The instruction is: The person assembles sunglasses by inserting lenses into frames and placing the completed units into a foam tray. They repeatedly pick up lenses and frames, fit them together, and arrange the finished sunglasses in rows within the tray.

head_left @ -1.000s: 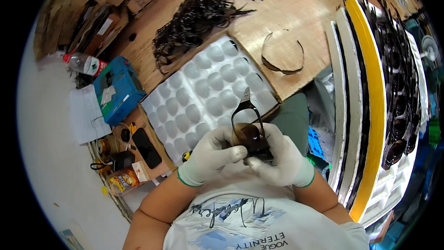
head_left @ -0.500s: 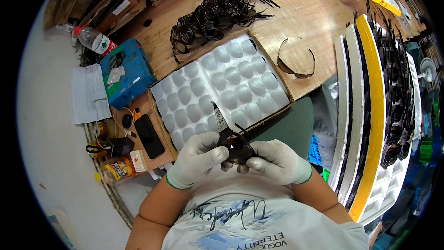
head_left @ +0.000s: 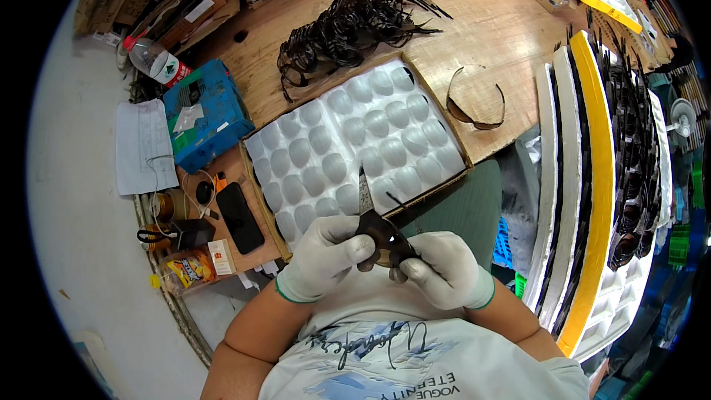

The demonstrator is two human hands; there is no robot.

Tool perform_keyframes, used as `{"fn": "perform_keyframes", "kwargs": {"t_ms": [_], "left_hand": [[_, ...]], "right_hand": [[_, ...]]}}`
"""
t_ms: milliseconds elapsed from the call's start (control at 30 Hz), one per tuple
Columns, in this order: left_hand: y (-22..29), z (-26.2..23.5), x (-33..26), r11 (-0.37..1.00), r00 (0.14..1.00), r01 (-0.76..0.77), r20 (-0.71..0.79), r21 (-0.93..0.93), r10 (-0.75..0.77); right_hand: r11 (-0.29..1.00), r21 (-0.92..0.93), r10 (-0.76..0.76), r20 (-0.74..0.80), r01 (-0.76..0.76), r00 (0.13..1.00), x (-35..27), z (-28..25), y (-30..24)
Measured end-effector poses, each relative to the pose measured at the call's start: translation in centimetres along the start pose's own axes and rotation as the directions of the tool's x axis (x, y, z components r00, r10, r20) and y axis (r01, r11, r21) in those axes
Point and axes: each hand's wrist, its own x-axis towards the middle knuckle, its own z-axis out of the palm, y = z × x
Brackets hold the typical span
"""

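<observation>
Between my two gloved hands is a pair of dark sunglasses [head_left: 388,242], held low in front of my shirt. My left hand [head_left: 327,259] pinches its left side between thumb and fingers. On the opposite side, my right hand [head_left: 444,270] grips the frame near the end of the lens. One temple arm, wide and patterned with silver, points up and away over the box edge. The thin dark other arm sticks out to its right. Just beyond the hands lies a shallow cardboard box [head_left: 434,192] with rows of silvery-grey oval lenses [head_left: 376,123] on white sheeting.
A heap of dark frames [head_left: 337,33] lies behind the box. Another pair of sunglasses [head_left: 474,120] rests to its right. Trays [head_left: 603,200] filled with sunglasses stand upright at right. At left are a blue box [head_left: 204,115], a phone [head_left: 240,218] and a bottle [head_left: 154,59].
The sunglasses have turned in my hands, so the lens now shows at a different slant and the patterned arm looks narrower. My right fingers have shifted along the frame.
</observation>
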Motion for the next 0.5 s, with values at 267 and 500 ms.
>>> {"fn": "perform_keyframes", "kwargs": {"t_ms": [267,500], "left_hand": [[0.1,0.4,-0.5,0.999,0.999,-0.048,0.012,-0.008,0.048],[0.4,1.0,-0.2,0.997,0.996,-0.02,-0.081,0.074,0.026]], "right_hand": [[0.916,0.382,0.117,0.036,-0.121,0.993,-0.6,0.3,1.0],[0.999,0.005,-0.039,-0.05,0.04,0.998,-0.2,0.3,0.2]]}}
